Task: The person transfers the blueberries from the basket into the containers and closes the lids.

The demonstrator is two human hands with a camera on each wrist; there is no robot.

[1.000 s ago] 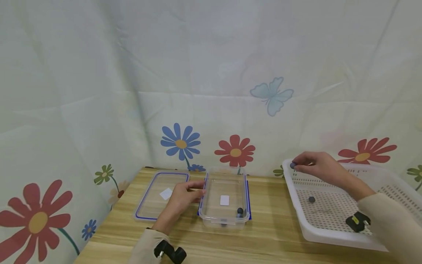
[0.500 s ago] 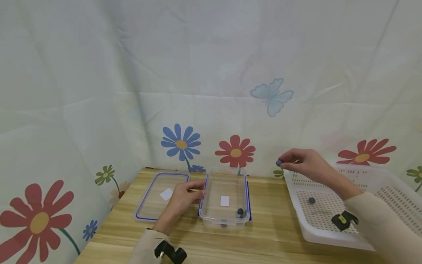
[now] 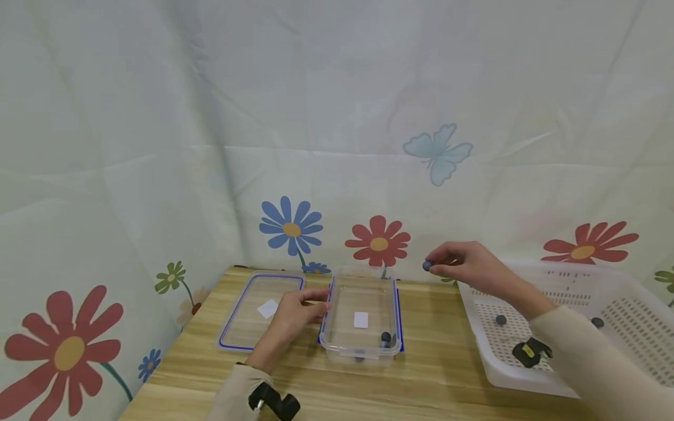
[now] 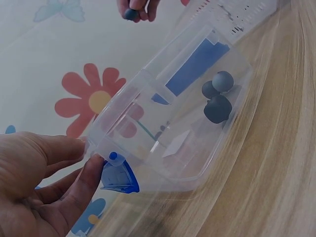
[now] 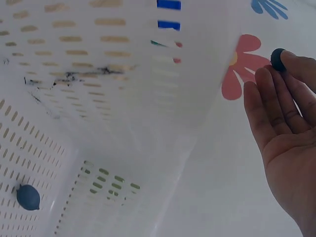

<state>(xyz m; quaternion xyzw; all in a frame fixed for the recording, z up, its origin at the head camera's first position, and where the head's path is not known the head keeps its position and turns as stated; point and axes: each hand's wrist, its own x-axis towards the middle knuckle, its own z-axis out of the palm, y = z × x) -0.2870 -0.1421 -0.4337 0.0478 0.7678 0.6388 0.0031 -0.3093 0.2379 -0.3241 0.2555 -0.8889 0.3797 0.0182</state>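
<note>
In the head view, my left hand (image 3: 296, 314) pinches the left rim of a clear plastic food container (image 3: 362, 292) with blue side latches. The left wrist view shows thumb and finger at the rim beside a blue latch (image 4: 118, 175). Three dark blue, blueberry-like balls (image 4: 217, 108) lie together at one end inside it. My right hand (image 3: 471, 266) holds another blueberry-like ball (image 3: 427, 265) between thumb and fingertips, in the air between container and basket. In the right wrist view that ball (image 5: 278, 59) sits at the thumb tip, the other fingers extended below.
A white perforated basket (image 3: 487, 368) stands on the right, with a dark blue ball (image 3: 501, 320) and another (image 3: 597, 322) inside. The clear lid (image 3: 237, 327) with its blue seal lies left of the container on the wooden table (image 3: 421, 386). A flowered curtain (image 3: 326, 117) hangs behind.
My right hand has carried the ball leftward from over the basket's left rim toward the container. A second ball in the basket has come into sight behind the forearm. The left hand stays put.
</note>
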